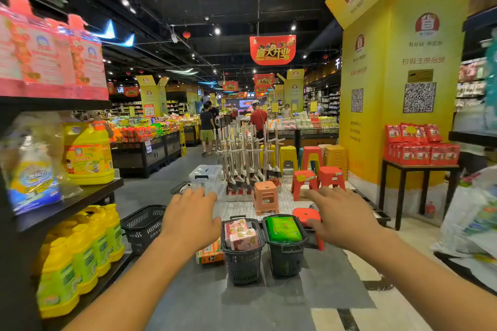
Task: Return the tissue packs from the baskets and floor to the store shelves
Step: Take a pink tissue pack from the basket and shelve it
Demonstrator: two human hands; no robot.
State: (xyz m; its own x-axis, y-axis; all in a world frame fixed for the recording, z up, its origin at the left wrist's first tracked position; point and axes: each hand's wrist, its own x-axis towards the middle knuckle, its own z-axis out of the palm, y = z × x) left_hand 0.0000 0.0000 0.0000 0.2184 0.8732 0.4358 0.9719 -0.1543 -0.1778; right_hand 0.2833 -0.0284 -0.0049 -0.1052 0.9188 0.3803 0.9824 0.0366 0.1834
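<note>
Both hands are stretched forward over the store aisle, palms down, and they hold nothing. The left hand [192, 219] has its fingers [200, 193] straight and close together, with the thumb out to the right side. The right hand [343, 216] has its fingers [326, 192] a little spread and relaxed, and the thumb points to the left. Below and between the hands, two dark baskets stand side by side on the grey floor [188, 301]. The left basket [243, 258] contains pink tissue packs [240, 234], and the right basket [285, 255] contains a green tissue pack [283, 229] that lies flat on top. An orange tissue pack [211, 252] lies on the floor, just beside the left basket, partly hidden under the left hand. A third, empty-looking basket [144, 227] stands more to the left, near the black shelf [67, 204] that carries yellow bottles [88, 152]. Behind the baskets there are plastic stools [266, 196] in orange and red, and a clear storage box [207, 177]. On the right rises a big yellow pillar [398, 88] with QR codes.
</note>
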